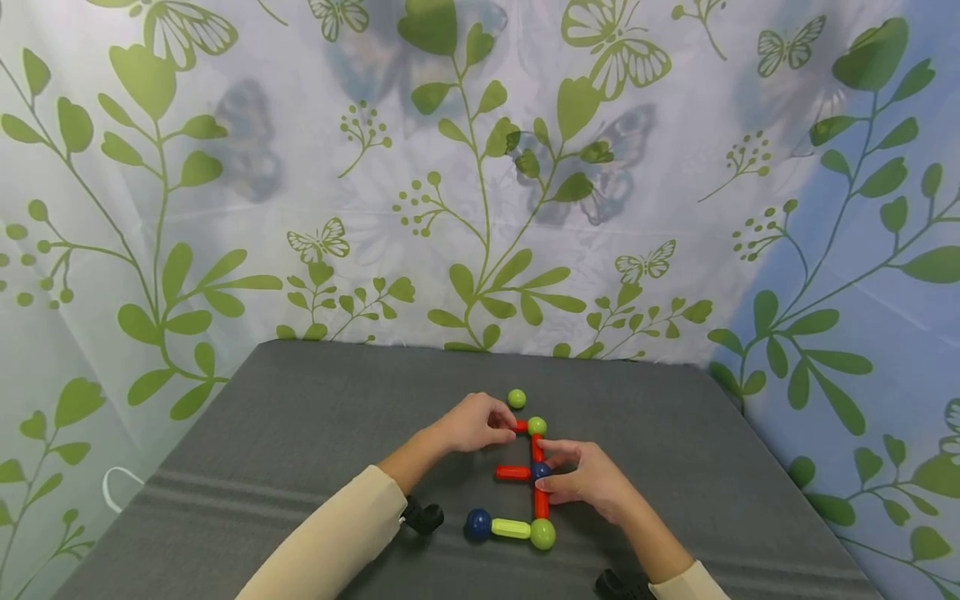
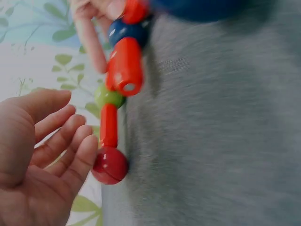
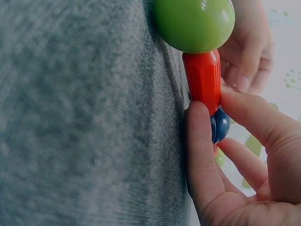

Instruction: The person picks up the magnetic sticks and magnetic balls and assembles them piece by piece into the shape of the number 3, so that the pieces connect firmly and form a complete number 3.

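Magnetic rods and balls form a connected E-like figure lying on the grey surface. My right hand (image 1: 588,479) pinches the figure at its middle blue ball (image 1: 540,472) and the adjoining lower red rod (image 3: 203,77). A middle red rod (image 1: 513,472) points left from that ball. Up top, a green ball (image 1: 537,426) joins a short red rod (image 2: 108,125) that ends in a red ball (image 2: 110,165). Beside this red ball, my left hand (image 1: 472,422) has its fingers loosely spread, holding nothing; in the head view it hides the ball.
At the near end, a larger green ball (image 1: 542,533) links to a yellow-green rod (image 1: 512,528) and a blue ball (image 1: 478,525). One loose green ball (image 1: 517,398) lies beyond the figure. A leaf-patterned curtain (image 1: 480,167) hangs behind the grey table (image 1: 337,400).
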`<state>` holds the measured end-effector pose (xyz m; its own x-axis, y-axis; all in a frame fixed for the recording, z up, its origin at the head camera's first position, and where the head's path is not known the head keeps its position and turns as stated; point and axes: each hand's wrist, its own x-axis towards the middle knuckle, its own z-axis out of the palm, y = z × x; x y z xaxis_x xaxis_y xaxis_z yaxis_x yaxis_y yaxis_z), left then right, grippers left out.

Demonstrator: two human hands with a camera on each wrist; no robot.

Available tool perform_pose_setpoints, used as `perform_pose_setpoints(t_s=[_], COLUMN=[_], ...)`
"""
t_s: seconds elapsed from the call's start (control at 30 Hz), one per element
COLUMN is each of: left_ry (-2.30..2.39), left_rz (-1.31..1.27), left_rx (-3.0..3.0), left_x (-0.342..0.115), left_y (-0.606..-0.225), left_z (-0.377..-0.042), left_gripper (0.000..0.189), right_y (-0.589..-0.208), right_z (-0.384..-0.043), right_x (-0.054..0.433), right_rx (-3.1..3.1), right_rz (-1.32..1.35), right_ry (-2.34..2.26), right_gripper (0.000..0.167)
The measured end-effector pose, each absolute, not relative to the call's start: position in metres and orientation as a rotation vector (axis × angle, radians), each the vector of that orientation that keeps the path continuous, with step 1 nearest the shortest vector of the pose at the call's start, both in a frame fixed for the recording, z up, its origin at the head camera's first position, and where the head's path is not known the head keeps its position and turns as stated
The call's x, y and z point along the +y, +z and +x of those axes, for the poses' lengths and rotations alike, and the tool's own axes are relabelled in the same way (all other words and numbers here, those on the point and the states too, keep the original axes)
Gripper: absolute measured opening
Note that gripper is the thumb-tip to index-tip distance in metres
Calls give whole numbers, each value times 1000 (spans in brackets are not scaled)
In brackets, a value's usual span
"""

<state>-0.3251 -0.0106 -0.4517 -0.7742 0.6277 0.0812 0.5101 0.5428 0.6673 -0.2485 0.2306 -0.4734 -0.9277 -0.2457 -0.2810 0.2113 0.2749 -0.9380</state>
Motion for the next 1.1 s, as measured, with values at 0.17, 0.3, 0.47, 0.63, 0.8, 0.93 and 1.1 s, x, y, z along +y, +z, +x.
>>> perform_pose_setpoints(t_s=[0.17, 0.3, 0.47, 0.63, 0.8, 0.93, 1.1], left_ry=[1125, 1166, 1122, 1032, 931, 922, 973], left_rz=[948, 914, 874, 858, 831, 789, 731], left_rx=[2700, 2743, 2778, 2769, 2764, 2762, 2764], left_x=[-4, 2, 8, 14, 21, 24, 27], left_y=[-449, -451, -455, -461, -466, -468, -468], left_z=[-346, -359, -375, -388, -394, -395, -394], left_gripper=[18, 20, 26, 34, 40, 38, 32], right_y=[-472, -472, -472, -471, -473, -475, -475], right_z=[-248, -248, -249, -249, -250, -252, -253], right_x=[229, 229, 230, 230, 231, 232, 233], right_rx=[2181, 2183, 2185, 2176, 2160, 2149, 2154], right_rz=[-28, -27, -22, -11, -33, -41, -38], right_ry=[-1690, -1680, -1678, -1686, -1696, -1701, -1700], right_gripper=[79, 78, 78, 78, 79, 80, 80])
